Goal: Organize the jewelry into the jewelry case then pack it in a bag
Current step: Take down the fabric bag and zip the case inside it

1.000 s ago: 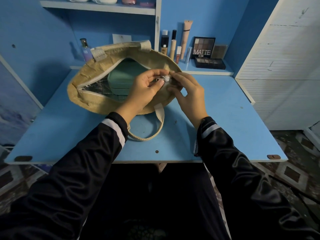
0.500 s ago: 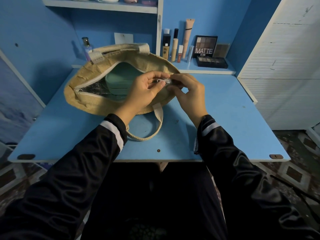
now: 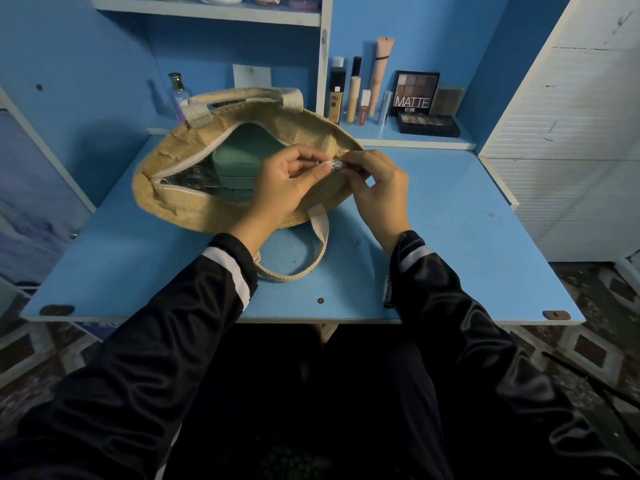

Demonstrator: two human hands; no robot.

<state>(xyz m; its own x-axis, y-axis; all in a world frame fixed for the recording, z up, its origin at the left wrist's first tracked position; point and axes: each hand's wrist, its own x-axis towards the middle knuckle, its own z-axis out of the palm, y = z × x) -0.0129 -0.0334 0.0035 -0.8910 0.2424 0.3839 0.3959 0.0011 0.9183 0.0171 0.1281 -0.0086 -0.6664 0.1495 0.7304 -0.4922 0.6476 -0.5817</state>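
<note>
A tan woven bag (image 3: pixel 180 209) lies on the blue table (image 3: pixel 450 237) with its zipper mouth wide open. Inside it sits the closed green jewelry case (image 3: pixel 239 161) on a silver foil lining. My left hand (image 3: pixel 287 185) pinches the small metal zipper pull (image 3: pixel 327 163) at the right end of the opening. My right hand (image 3: pixel 377 188) grips the bag's fabric edge right beside the pull. One bag handle (image 3: pixel 311 251) loops toward me on the table; the other stands up at the back.
On a low shelf behind the bag stand several makeup tubes (image 3: pixel 356 95), a MATTE eyeshadow palette (image 3: pixel 415 93) and a dark compact. A small bottle (image 3: pixel 178 91) stands back left. A white slatted cabinet (image 3: pixel 571 133) borders the table on the right.
The hands stay at the right end of the zipper. The view has shifted slightly; the bag's mouth remains open with the case visible.
</note>
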